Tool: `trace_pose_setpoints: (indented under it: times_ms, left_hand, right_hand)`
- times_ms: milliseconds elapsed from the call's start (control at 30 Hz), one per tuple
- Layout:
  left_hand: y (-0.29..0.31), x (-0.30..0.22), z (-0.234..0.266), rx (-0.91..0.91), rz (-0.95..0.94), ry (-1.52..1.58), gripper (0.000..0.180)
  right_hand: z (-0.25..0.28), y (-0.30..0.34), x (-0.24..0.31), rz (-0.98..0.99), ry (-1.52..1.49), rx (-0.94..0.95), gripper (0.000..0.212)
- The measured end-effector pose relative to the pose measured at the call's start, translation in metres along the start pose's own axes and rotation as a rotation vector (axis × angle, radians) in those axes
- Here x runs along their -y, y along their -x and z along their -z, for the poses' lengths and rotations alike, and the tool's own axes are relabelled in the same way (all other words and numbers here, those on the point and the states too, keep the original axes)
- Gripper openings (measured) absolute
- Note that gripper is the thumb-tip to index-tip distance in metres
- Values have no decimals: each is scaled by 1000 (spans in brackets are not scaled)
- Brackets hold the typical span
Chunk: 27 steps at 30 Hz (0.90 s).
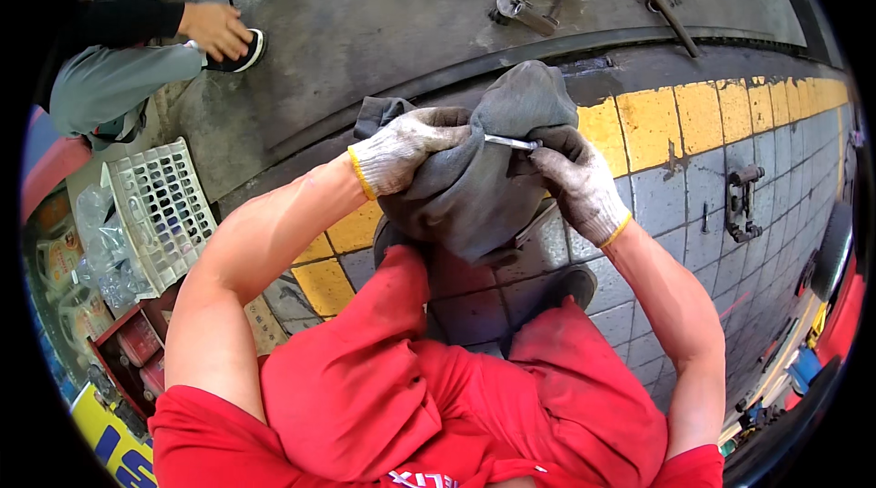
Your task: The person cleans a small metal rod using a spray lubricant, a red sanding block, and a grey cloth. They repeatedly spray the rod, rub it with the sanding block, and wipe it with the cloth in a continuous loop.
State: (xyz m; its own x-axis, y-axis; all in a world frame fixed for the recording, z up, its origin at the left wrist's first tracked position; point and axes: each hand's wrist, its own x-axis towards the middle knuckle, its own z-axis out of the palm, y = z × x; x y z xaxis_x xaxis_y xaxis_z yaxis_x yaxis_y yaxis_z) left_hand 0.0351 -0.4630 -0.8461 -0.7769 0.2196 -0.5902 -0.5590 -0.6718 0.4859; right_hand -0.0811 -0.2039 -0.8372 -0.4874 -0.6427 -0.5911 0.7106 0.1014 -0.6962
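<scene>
Both my hands wear white knit gloves with yellow cuffs, blackened at the fingers. My left hand (412, 149) is closed on a dark grey cloth (474, 201), which hangs in a bunch above the floor between my knees. A slim shiny metal pin (509, 142) sticks out of a cloth fold beside that hand's fingertips. My right hand (577, 176) pinches the pin's other end between thumb and fingers. The end inside the cloth is hidden.
A metal bracket (518, 9) lies on the dark plate ahead; another bracket (744, 203) rests on the tiles at right. At left stand a white plastic basket (162, 210) and a red box (137, 347). Another person's hand (216, 30) is over a black shoe (246, 52).
</scene>
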Motion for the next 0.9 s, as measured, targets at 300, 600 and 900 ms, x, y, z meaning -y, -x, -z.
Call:
trace_pose_setpoints:
  times_ms: [300,600,900]
  left_hand:
    - [-3,-3,3,30,3,-47,64]
    - [0,-9,-2,-32,-35,-238,63]
    - [3,-36,-25,-23,-85,-712,58]
  right_hand:
    - [14,1,-5,-112,-306,116,29]
    - [8,1,-2,-23,-106,-10,25]
    - [4,16,-3,26,26,-87,24]
